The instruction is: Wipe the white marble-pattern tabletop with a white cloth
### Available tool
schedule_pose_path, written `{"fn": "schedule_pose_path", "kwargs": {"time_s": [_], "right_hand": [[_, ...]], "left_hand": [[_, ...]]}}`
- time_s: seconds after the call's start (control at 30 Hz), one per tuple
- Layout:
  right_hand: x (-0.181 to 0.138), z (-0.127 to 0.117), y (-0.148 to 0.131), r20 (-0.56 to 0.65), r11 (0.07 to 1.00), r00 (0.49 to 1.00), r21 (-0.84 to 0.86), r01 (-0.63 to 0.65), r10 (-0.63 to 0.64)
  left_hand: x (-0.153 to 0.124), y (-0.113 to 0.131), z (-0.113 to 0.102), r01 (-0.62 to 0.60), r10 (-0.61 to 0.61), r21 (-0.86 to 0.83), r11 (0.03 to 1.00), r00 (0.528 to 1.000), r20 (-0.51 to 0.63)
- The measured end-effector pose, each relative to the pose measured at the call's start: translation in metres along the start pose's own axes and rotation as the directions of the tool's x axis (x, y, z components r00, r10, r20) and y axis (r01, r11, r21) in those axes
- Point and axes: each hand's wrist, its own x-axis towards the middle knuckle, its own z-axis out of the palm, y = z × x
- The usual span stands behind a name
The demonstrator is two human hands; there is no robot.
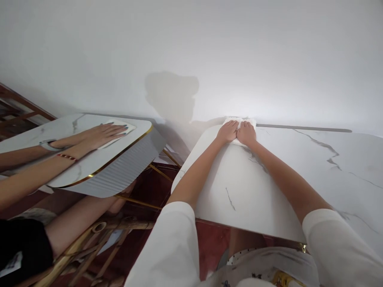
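Observation:
A folded white cloth (236,142) lies at the far edge of a white marble-patterned table (257,195), close to the wall. My left hand (229,130) rests palm down on it, fingers laid forward. Right beside it, touching at the thumbs, my right hand (246,132) presses on the same cloth, also palm down. Both arms are stretched out over the tabletop, and the hands cover most of the cloth's middle.
To the left, another person's hands (103,135) press a white cloth (129,128) on a second gold-edged table (140,129). A white wall (269,59) rises behind both tables. Below left stands a bamboo chair (89,255) on a dark red floor.

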Motion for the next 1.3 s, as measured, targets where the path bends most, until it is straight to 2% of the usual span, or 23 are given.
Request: {"fn": "schedule_pose_path", "kwargs": {"time_s": [0.2, 0.43, 0.57, 0.77, 0.9, 1.07, 1.2, 1.3], "right_hand": [[-0.037, -0.003, -0.01, -0.001, 0.999, 1.0, -0.031, 0.008, -0.008], [-0.097, -0.009, -0.031, -0.059, 0.999, 0.998, -0.027, 0.02, -0.022], [-0.137, -0.019, -0.048, -0.019, 0.998, 0.999, -0.057, 0.026, -0.027], [-0.193, -0.037, -0.074, 0.105, 0.997, 0.994, -0.063, 0.035, -0.028], [-0.223, -0.042, -0.084, 0.106, 0.997, 0.993, -0.034, 0.063, -0.059], [-0.24, -0.042, -0.091, 0.093, 0.996, 0.991, 0.003, 0.094, -0.094], [-0.244, -0.047, -0.088, 0.114, 0.994, 0.988, 0.008, 0.107, -0.107], [-0.249, -0.055, -0.076, 0.14, 0.991, 0.982, -0.018, 0.132, -0.128]], "left_hand": [[-0.035, 0.013, -0.006, -0.049, 0.049, 0.012, 0.999, 0.999, 0.014], [-0.092, 0.036, -0.019, -0.06, 0.06, 0.004, 0.998, 0.998, -0.009], [-0.133, 0.055, -0.034, -0.061, 0.061, 0.035, 0.998, 0.998, 0.001], [-0.192, 0.083, -0.054, -0.002, 0.0, 0.065, 0.998, 1.0, 0.031], [-0.221, 0.095, -0.061, 0.026, -0.027, 0.076, 0.997, 1.0, 0.01], [-0.241, 0.104, -0.067, 0.051, -0.051, 0.111, 0.992, 0.999, 0.002], [-0.242, 0.114, -0.071, 0.082, -0.085, 0.132, 0.988, 0.996, 0.019], [-0.238, 0.13, -0.07, 0.1, -0.103, 0.145, 0.984, 0.994, 0.019]]}}
